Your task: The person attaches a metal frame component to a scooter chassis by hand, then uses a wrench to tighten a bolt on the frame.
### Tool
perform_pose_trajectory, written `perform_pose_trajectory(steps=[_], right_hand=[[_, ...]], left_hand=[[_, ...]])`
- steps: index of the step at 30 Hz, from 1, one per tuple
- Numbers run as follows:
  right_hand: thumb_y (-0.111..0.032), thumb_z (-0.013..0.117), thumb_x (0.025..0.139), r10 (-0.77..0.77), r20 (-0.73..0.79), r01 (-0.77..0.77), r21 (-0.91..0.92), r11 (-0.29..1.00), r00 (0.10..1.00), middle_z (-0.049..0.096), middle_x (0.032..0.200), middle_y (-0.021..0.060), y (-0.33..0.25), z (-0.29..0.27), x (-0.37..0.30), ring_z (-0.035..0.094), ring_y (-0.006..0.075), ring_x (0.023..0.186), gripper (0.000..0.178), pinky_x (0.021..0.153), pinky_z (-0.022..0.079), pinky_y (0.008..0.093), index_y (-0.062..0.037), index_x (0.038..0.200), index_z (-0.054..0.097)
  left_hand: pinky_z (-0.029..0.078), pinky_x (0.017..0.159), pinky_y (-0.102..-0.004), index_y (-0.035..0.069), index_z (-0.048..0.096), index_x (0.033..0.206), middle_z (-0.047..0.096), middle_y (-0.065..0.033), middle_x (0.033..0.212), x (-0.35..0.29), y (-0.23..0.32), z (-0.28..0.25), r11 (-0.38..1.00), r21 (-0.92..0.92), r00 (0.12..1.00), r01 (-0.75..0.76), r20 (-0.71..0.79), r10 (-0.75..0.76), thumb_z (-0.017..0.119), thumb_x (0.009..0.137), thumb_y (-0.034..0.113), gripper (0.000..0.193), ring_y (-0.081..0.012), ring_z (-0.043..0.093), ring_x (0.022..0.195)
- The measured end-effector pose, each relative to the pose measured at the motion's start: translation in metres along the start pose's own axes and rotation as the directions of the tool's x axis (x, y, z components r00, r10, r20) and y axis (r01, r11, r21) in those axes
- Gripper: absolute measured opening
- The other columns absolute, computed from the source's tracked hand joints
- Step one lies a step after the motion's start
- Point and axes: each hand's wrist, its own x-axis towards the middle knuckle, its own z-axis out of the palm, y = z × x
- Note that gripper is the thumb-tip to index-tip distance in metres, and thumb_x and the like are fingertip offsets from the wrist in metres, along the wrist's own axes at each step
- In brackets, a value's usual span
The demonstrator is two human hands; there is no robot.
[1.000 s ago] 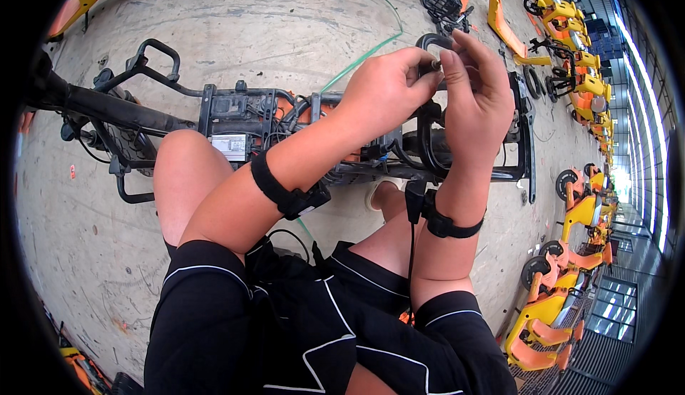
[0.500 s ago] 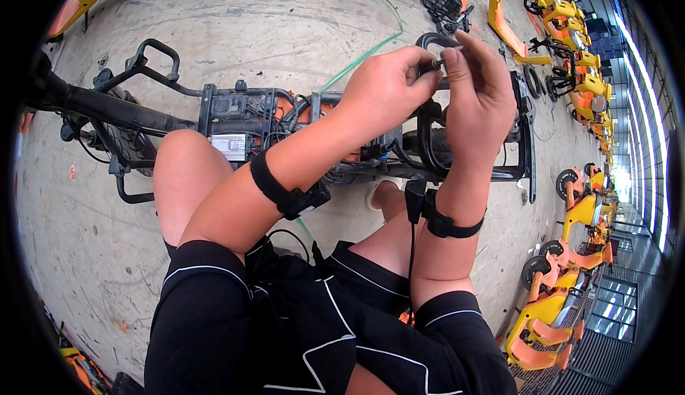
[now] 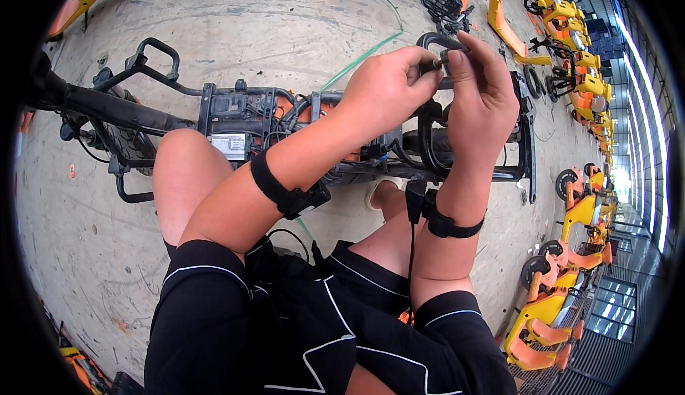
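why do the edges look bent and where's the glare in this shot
Head view: fisheye lens bows the black frame and concrete floor toward a dark round rim; bright daylight blows out the windows at right; both hands, left hand and right hand, are sharp, evenly lit, with soft shadows.

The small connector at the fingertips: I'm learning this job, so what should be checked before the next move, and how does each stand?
1. Left hand pinches the connector: ok.
2. Right hand on it too: ok.
3. Connector's fit: cannot tell, fingers cover it.
4. Black frame lies flat on the floor: ok.
5. Green wire apart from both hands: ok.
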Motion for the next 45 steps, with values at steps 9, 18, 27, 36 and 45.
perform_pose_trajectory(steps=[9, 18, 27, 36, 45], right_hand=[[-0.006, 0.070, 0.091, 0.057, -0.013, -0.056, 0.020, 0.998, 0.998, 0.070, 0.097, 0.0061, -0.008, 0.002, -0.001, 0.066, 0.0135, 0.085, 0.021, 0.073, 0.052, 0.0251, -0.0026, 0.112, 0.071], [-0.005, 0.070, 0.091, -0.011, -0.025, 0.012, 0.015, 1.000, 1.000, 0.071, 0.096, 0.0073, -0.006, 0.004, 0.001, 0.066, 0.0144, 0.085, 0.023, 0.074, 0.053, 0.0261, -0.0027, 0.114, 0.071], [-0.002, 0.067, 0.092, -0.069, -0.015, 0.069, 0.045, 0.997, 0.998, 0.072, 0.096, 0.0077, -0.004, 0.004, 0.000, 0.067, 0.0149, 0.084, 0.023, 0.074, 0.052, 0.0270, -0.0019, 0.115, 0.070], [-0.003, 0.067, 0.092, 0.015, 0.003, -0.016, 0.080, 0.997, 1.000, 0.070, 0.097, 0.0086, -0.009, 0.003, 0.000, 0.064, 0.0150, 0.082, 0.023, 0.074, 0.052, 0.0267, -0.0034, 0.115, 0.071], [-0.003, 0.067, 0.092, -0.025, -0.009, 0.026, 0.120, 0.992, 1.000, 0.068, 0.095, 0.0064, -0.004, 0.003, 0.000, 0.063, 0.0136, 0.083, 0.023, 0.073, 0.051, 0.0264, -0.0022, 0.115, 0.070]], left_hand=[[0.047, 0.056, -0.0333, 0.001, 0.070, 0.104, 0.063, -0.0091, 0.064, -0.001, 0.001, 0.000, 0.999, -0.033, 1.000, 0.004, -0.001, -0.004, 0.069, 0.090, 0.027, 0.030, -0.0196, 0.058, 0.056], [0.047, 0.057, -0.0334, 0.001, 0.070, 0.106, 0.064, -0.0089, 0.064, 0.000, -0.001, 0.000, 1.000, -0.013, 1.000, -0.003, -0.003, 0.003, 0.068, 0.090, 0.027, 0.031, -0.0199, 0.059, 0.056], [0.048, 0.058, -0.0336, 0.001, 0.070, 0.105, 0.066, -0.0105, 0.067, 0.000, 0.000, 0.001, 1.000, -0.024, 1.000, -0.008, -0.002, 0.008, 0.068, 0.090, 0.028, 0.031, -0.0212, 0.062, 0.058], [0.049, 0.059, -0.0332, 0.000, 0.070, 0.105, 0.067, -0.0109, 0.068, -0.001, 0.003, -0.001, 0.998, -0.052, 1.000, 0.024, 0.006, -0.023, 0.068, 0.090, 0.026, 0.030, -0.0215, 0.064, 0.060], [0.042, 0.054, -0.0278, 0.000, 0.069, 0.108, 0.055, -0.0010, 0.063, -0.001, 0.002, 0.000, 0.999, -0.034, 1.000, -0.009, -0.005, 0.009, 0.069, 0.092, 0.022, 0.026, -0.0097, 0.049, 0.057]])
